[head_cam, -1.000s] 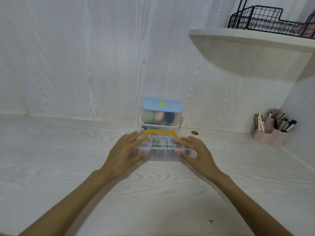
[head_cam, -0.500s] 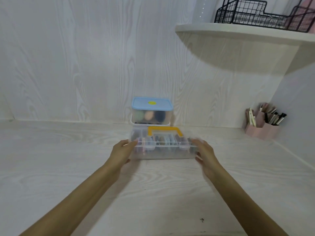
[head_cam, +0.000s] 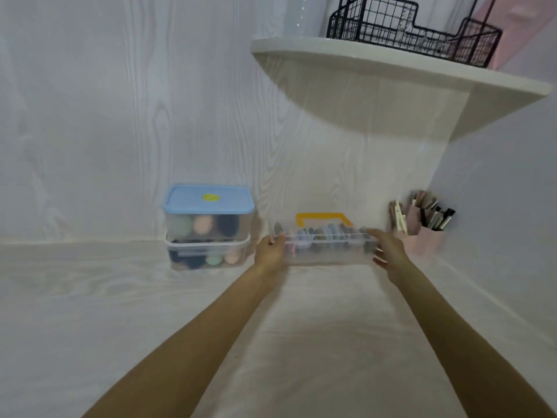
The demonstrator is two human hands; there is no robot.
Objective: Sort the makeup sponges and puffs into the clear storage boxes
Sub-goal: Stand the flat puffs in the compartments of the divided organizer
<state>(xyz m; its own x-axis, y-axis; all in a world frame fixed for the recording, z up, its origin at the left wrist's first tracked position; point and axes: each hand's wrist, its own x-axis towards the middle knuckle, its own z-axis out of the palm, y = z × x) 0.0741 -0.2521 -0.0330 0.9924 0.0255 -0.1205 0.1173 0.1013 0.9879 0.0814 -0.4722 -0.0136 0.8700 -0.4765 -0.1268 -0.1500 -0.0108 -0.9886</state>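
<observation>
Two bare forearms reach up from the bottom of the frame over the pale wood-grain counter (head_cam: pixel 90 312). At centre frame, the left hand (head_cam: pixel 269 251) grips the left end of a long clear plastic case with a yellow handle (head_cam: pixel 327 244), fingers curled round its corner. The right hand (head_cam: pixel 388 251) holds the case's right end, thumb on top and fingers beneath. The case lies between the two hands, blurred; whether it touches the counter I cannot tell. Rows of dark and pastel puffs show faintly through its wall.

Just left of the left hand stand two stacked clear storage boxes (head_cam: pixel 208 236), the upper with a pale blue lid (head_cam: pixel 208 199), green, peach and dark sponges inside both. Right of the case, by the wall, sits a pink brush holder (head_cam: pixel 422 227). At the upper right, a white corner shelf (head_cam: pixel 391 64) carries a black wire basket (head_cam: pixel 407 28).
</observation>
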